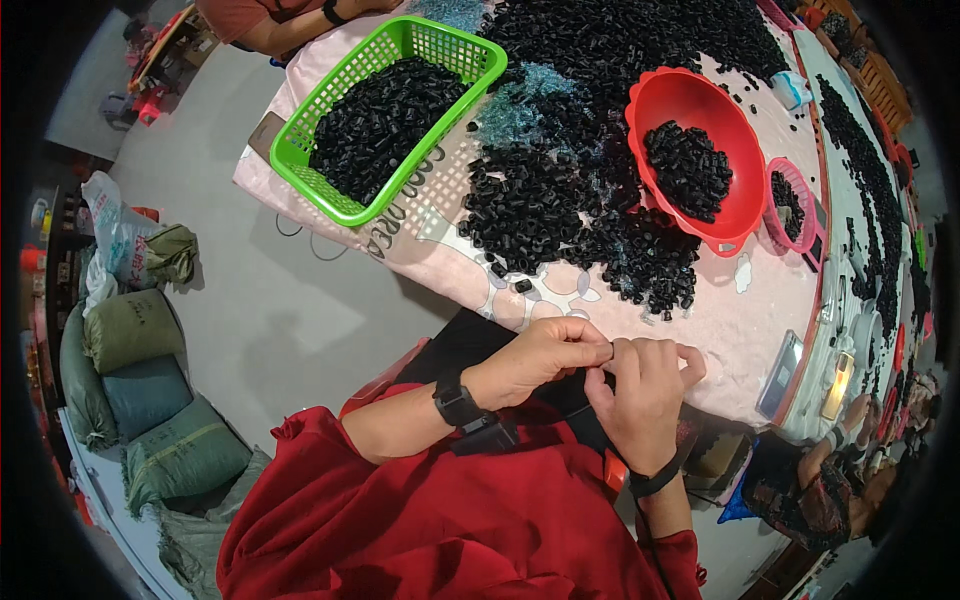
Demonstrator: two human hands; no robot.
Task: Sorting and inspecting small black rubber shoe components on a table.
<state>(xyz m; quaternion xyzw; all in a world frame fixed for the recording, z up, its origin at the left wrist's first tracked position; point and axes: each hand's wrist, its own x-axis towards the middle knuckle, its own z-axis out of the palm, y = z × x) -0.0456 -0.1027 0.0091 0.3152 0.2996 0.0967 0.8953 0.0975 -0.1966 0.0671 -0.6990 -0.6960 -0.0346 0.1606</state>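
Observation:
My left hand (545,358) and my right hand (642,392) meet at the near edge of the table, fingertips together. Thumb and forefinger of each are pinched on a small dark piece (609,352), mostly covered by the fingers, so its exact kind does not show. Just beyond lies a big spread of loose small black plastic parts (545,215), with clear bluish bits (530,105) among them. A green plastic basket (283,160) heaped with black parts is at the far left. To the right, a red basin (735,170) holds a pile of similar parts.
A pink basket (775,225) with black parts stands beside the basin. Near the right edge lies a phone-like device (780,373). Another person's arm (290,32) rests at the far left corner; another person (815,475) sits at right. Stuffed sacks (185,455) line the left floor.

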